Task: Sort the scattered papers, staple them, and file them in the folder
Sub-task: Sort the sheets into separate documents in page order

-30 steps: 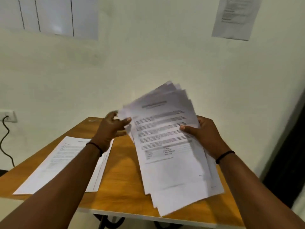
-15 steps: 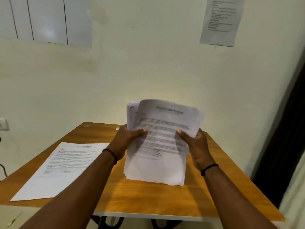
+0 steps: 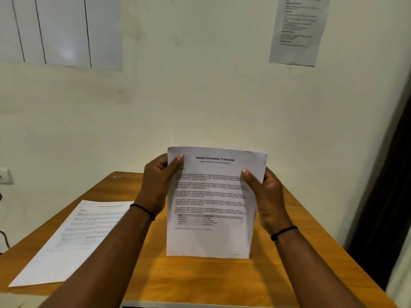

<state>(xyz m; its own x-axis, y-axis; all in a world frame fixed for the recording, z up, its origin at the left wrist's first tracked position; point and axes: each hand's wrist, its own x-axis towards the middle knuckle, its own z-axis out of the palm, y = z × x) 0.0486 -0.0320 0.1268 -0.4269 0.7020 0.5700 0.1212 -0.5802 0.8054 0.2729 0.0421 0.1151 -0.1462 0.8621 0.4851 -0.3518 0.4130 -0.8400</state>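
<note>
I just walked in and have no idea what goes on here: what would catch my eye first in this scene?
First, the stack of papers stood upright in the middle on the wooden table, its top sheet headed "Sample Education Transcript", gripped at its sides by the left hand and right hand. Next, another printed sheet lying flat at the table's left, and a notice on the wall at upper right.

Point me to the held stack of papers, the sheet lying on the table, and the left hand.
held stack (image 3: 213,238), head view, blank lower area.
flat sheet (image 3: 73,243), head view, middle.
left hand (image 3: 155,185), head view, back of hand.
</note>
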